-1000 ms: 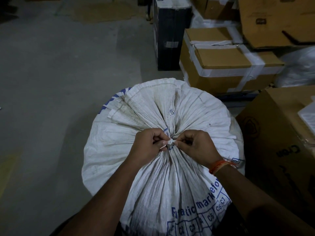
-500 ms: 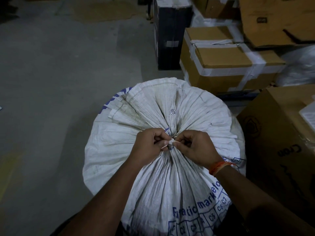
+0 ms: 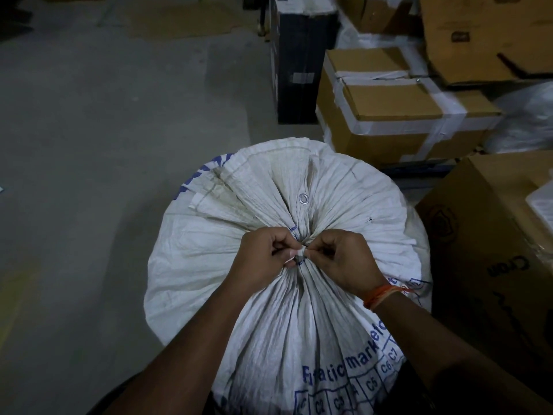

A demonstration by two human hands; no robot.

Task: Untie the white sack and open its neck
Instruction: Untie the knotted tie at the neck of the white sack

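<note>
- Floor (image 3: 89, 145): bare grey concrete; occupies the left half of the view, from near to far
- White sack (image 3: 209, 280): full woven sack, standing on the floor at centre; blue print runs along its near right side and its far left edge
- Neck (image 3: 299, 235): gathered into tight pleats radiating from one central point on top of the sack; the neck is closed and tied
- Left hand (image 3: 260, 259): positioned on top of the sack, just left of the gathered point; fingers curled, thumb and fingertips pinching the white tie (image 3: 297, 253)
- White tie: short strip at the gathered point, located between the two hands and in contact with both
- Eyelet (image 3: 304, 198): metal ring set in the sack fabric, just beyond the gathered point on the far side
- Right hand (image 3: 347, 259): positioned just right of the gathered point, fingers curled, fingertips pinching the right side of the tie; the two hands nearly meet at the tie
- Orange thread band (image 3: 381, 295): worn on the right wrist
- Black box (image 3: 299, 64): upright, standing far of the sack and slightly right of centre
- Taped carton (image 3: 395, 115): brown cardboard with white tape bands, located far right of the sack, just beside the black box
- Large carton (image 3: 493, 265): brown cardboard with dark print, located right of the sack, close to it; whether they touch cannot be determined
- Further cartons (image 3: 478, 34): stacked at the far right
</note>
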